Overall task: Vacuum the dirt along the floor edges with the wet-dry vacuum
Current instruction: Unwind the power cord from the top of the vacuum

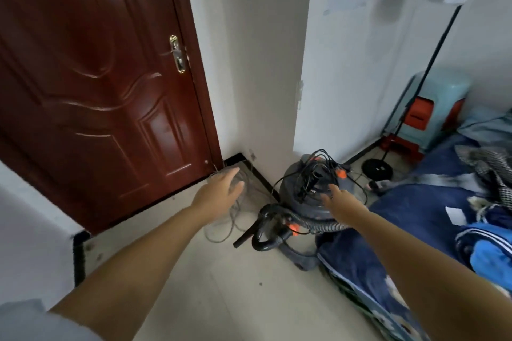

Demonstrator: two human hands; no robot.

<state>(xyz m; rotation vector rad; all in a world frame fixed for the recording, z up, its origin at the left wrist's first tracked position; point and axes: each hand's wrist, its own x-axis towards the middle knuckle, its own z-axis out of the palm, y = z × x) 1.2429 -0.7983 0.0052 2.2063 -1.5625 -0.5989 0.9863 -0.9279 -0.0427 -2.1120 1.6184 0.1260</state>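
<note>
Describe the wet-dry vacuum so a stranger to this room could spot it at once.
Start at the dark red door, then follow the white wall corner to its right down to the floor. There, beside the blue bedding, stands the wet-dry vacuum: a grey drum with orange clips, a black cord piled on its lid and a ribbed black hose coiled at its base.

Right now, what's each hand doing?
Left hand: open, fingers straight, holding nothing.
Right hand: open, reaching toward the vacuum, holding nothing.
</note>
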